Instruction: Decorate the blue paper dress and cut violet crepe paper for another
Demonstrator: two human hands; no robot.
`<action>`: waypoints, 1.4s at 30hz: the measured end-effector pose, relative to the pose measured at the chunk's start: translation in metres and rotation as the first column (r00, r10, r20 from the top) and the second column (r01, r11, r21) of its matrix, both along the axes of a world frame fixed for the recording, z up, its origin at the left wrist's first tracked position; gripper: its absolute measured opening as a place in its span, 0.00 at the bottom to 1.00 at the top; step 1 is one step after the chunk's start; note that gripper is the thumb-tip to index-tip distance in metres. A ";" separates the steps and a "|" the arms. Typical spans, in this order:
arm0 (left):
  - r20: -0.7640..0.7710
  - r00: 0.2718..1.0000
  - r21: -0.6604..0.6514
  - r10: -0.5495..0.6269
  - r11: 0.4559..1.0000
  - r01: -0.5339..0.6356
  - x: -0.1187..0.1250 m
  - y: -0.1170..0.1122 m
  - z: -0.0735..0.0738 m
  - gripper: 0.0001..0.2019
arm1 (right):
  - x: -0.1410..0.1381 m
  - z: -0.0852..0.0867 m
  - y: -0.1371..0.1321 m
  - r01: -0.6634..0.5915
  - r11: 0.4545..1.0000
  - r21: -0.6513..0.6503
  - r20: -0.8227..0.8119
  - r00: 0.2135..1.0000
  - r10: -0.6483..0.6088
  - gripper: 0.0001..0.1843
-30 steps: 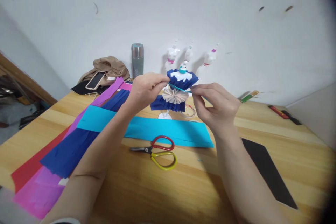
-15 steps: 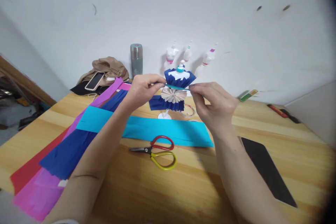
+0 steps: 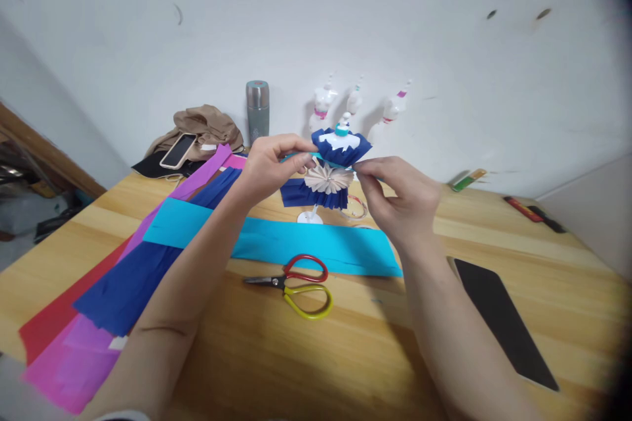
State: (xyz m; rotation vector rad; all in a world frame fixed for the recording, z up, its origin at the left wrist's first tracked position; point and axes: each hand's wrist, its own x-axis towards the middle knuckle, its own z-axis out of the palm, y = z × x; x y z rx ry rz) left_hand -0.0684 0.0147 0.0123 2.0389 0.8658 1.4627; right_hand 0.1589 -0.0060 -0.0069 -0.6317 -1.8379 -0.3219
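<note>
A small white dress form [image 3: 338, 141] on a round stand wears dark blue pleated paper [image 3: 348, 156] around its top, and more dark blue paper [image 3: 309, 195] flares out lower down. On its front sits a cream pleated rosette [image 3: 328, 179]. My left hand [image 3: 271, 168] pinches a narrow teal paper strip [image 3: 332, 163] at the form's left side. Thumb and forefinger of my right hand [image 3: 402, 197] are closed on the strip at the other side. Between the hands, the strip lies against the form's waist, just above the rosette.
A turquoise paper band [image 3: 316, 247] lies in front, with scissors [image 3: 276, 282] nearer me. Dark blue paper [image 3: 131, 289] and other coloured sheets spread at left. A dark tablet-like slab [image 3: 503, 319] rests at right. Behind stand a flask [image 3: 257, 112] and several white forms [image 3: 324, 102].
The teal strip has gone from stretched in front of the dress form to lying against its waist. Both hands have shifted slightly, still pinching.
</note>
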 end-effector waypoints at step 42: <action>-0.178 0.980 -0.200 -0.093 0.978 0.056 -0.012 0.017 -0.009 0.04 | 0.007 -0.009 0.008 -0.046 0.920 -0.389 -0.083 0.996 0.015 0.07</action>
